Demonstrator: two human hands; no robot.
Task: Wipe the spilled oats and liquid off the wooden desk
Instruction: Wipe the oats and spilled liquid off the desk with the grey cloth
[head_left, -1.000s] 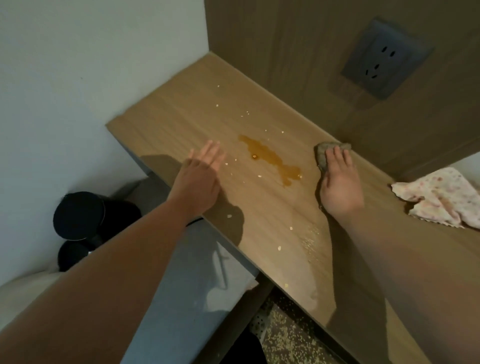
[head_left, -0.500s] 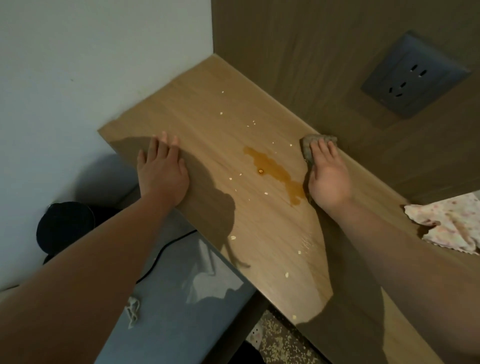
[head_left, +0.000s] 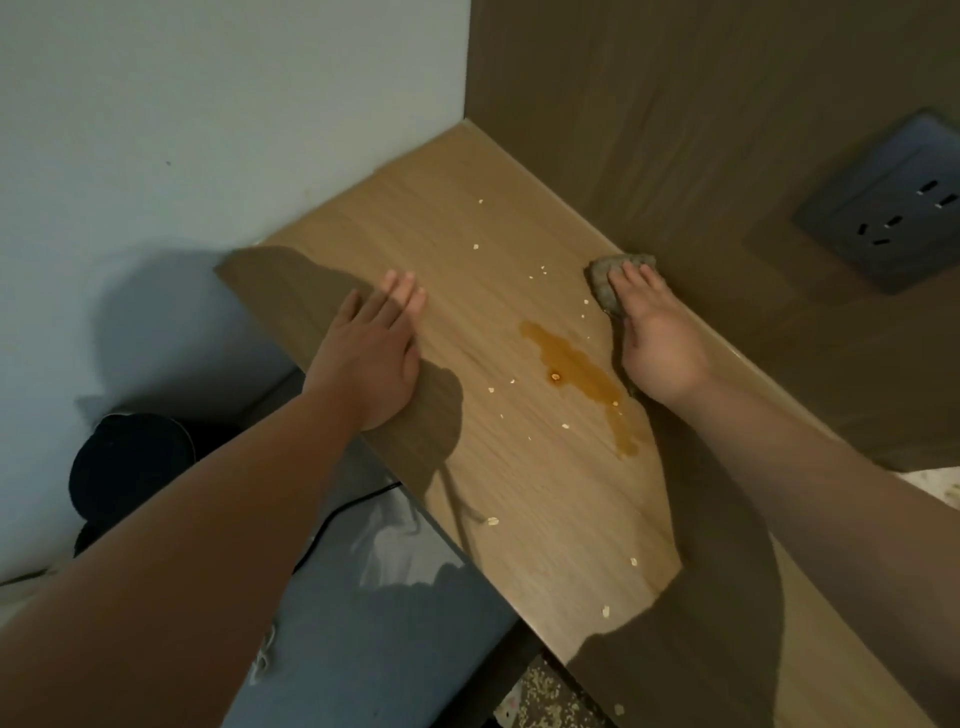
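Single head-worn wide-angle view, looking forward and down, close over the corner of the wooden desk (head_left: 545, 493)

Desk (head_left: 519, 467) – smooth pale wood-grain; rag (head_left: 605, 283) – rough grey cloth.

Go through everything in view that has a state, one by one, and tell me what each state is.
Light wooden desk: dirty, spill not yet wiped.
Amber liquid puddle: pooled on the desk between the hands.
Pale oat flakes: scattered loose across the desk.
Crumpled grey-brown cloth: pressed down beside the back panel.
Left hand: flat on the desk, fingers straight.
Right hand: fingers straight, pressing the cloth.
Dark grey wall socket: nothing plugged in.
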